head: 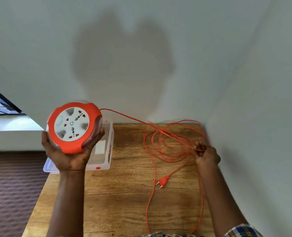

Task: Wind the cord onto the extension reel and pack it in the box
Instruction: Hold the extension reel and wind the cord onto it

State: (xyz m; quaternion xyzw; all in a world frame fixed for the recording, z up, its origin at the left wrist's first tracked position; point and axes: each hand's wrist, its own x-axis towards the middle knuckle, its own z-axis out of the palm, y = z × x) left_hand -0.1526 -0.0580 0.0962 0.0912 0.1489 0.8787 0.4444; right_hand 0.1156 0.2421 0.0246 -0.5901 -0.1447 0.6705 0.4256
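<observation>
The reel (pixel 74 127), round with an orange rim and a white socket face, is held up off the tabletop (pixel 117 194) in the left hand (pixel 68 154), whose palm cups it from below with the thumb and fingers curled up round its edge. Just behind and under that hand a clear plastic box (pixel 105 151) lies on the tabletop's far left corner. From the reel's right side the orange cord (pixel 165 147) runs across and down to a loose tangle of loops on the wood, just left of the right hand (pixel 206 155). That hand is closed, its fingers pinching a strand of the cord at the right edge of the tangle, close to the wall (pixel 261 100). The plug (pixel 162 181) lies flat on the tabletop, nearer the person than the right hand and to its left, touching neither hand. More cord trails from the loops toward the near edge, between the two forearms
</observation>
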